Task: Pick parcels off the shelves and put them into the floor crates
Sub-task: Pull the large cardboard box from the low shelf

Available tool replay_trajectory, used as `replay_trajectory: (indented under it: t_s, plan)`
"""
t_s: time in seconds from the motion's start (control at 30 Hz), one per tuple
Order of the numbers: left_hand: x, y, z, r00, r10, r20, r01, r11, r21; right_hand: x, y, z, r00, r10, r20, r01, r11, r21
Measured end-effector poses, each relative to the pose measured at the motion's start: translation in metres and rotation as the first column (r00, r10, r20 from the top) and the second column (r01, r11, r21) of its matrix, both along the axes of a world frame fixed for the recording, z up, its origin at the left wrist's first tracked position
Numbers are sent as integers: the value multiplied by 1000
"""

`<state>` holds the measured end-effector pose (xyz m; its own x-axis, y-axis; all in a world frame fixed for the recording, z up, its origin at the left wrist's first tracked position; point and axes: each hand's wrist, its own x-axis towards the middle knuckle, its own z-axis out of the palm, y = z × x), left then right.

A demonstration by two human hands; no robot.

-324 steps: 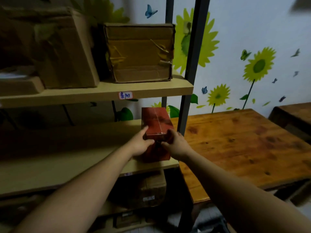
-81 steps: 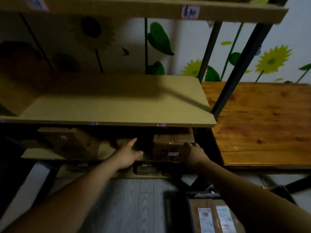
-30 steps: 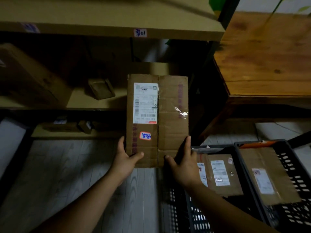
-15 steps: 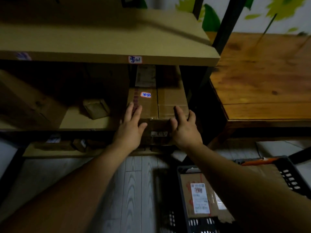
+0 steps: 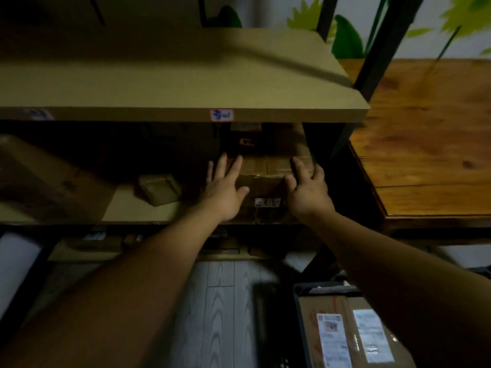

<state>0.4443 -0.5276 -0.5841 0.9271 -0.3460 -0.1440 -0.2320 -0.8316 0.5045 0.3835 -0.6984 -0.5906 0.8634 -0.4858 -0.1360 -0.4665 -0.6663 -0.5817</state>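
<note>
Since the earlier frame the cardboard box (image 5: pixel 268 168) sits deeper on the lower shelf (image 5: pixel 132 208), under left hand (image 5: pixel 224 192) and right hand (image 5: pixel 308 195), fingers spread flat, not clamped; a pull could slip, dropping it short of the crate (image 5: pixel 299 309).

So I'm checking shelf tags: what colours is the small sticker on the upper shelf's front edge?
The sticker is white with a red border and blue handwriting, seen in the head view.

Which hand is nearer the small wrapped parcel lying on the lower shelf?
Left. The left hand is just right of the small wrapped parcel; the right hand is farther right, across the cardboard box.
</note>
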Motion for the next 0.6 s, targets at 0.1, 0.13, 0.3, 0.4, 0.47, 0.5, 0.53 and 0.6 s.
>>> replay_trajectory:
  t_s: [0.1,0.13,0.3,0.4,0.47,0.5,0.53,0.6]
  plan:
    - [-5,43,-9,999,-4,38,4,1000,15,-1,10,13,998,-57,-40,55,998,-35]
    - [-5,64,-17,999,39,38,-39,999,12,-3,19,17,999,-43,-33,39,994,-105]
    - [19,168,-38,984,180,-11,-180,984,19,-2,106,29,975,183,129,-147,958,-248]
    - [44,206,-45,964,239,-120,-246,968,-47,12,161,23,934,313,171,-269,932,-242]
    - [64,224,-52,945,259,-201,-284,953,-104,26,191,14,933,328,146,-299,935,-188]
    - [74,230,-56,931,259,-255,-301,943,-143,35,203,8,941,312,127,-295,945,-139]
    - [83,234,-58,917,250,-310,-318,929,-191,45,214,1,952,287,108,-279,957,-82]
    - [99,238,-66,886,218,-409,-353,890,-290,68,231,-16,970,235,68,-237,971,19]
